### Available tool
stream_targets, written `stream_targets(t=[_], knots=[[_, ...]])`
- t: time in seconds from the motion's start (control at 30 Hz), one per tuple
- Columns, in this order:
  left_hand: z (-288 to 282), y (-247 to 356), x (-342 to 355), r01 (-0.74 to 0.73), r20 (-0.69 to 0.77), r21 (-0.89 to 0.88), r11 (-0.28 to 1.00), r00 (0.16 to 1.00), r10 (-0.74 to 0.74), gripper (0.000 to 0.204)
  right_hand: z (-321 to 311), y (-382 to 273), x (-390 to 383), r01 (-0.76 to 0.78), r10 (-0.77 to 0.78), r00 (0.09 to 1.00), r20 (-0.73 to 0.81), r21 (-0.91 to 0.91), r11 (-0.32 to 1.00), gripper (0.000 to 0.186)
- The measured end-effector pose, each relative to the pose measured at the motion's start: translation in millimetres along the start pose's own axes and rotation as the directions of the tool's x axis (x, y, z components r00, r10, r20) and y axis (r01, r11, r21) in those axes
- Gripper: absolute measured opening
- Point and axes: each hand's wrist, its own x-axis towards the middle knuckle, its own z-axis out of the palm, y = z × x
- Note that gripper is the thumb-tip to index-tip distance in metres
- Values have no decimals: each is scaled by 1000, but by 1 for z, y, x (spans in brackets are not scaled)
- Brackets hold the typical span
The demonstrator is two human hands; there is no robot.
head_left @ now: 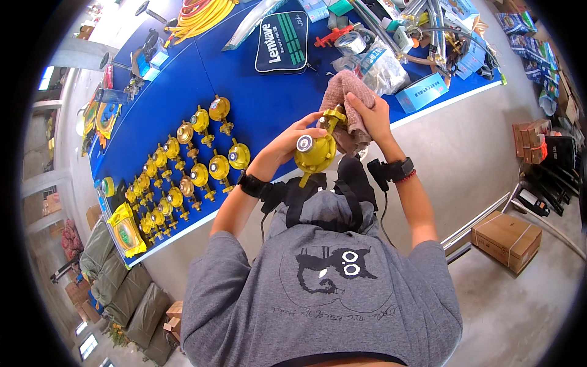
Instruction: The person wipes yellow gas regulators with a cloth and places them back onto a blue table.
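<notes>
while l hand (288, 139) grips shiny, domed yel regulator (313, 155), r hand (375, 120) clutches pink cloth (344, 87)

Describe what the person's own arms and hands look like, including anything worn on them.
The grey sleeves are short. The left hand and right hand are ungloved. Each wrist carries a black strap with a blocky black device and a thin dark cable; the right wrist adds a red bracelet.

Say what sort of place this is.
Likely a workshop or stockroom for gas fittings: rows of yellow regulators on a blue table, a heap of hoses and metal parts, a strapped carton on the floor.
</notes>
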Motion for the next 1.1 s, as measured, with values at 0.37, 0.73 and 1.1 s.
stream_targets(t=[0.37, 0.73, 1.1], knots=[[-11, -3, -4, -117, -177, 42, 992, 977, 122, 59, 6, -16, -18, 53, -54, 999, 3, 155, 987, 51], [-4, -33, -9, -143, -183, 638, 756, 926, 329, 60, 41, 10, -9, 55, -29, 976, 214, -112, 992, 36], [-3, 10, -41, -401, -185, -253, 881, 913, 363, 53, 1, -2, -27, -591, 288, 798, 530, 592, 547, 55]])
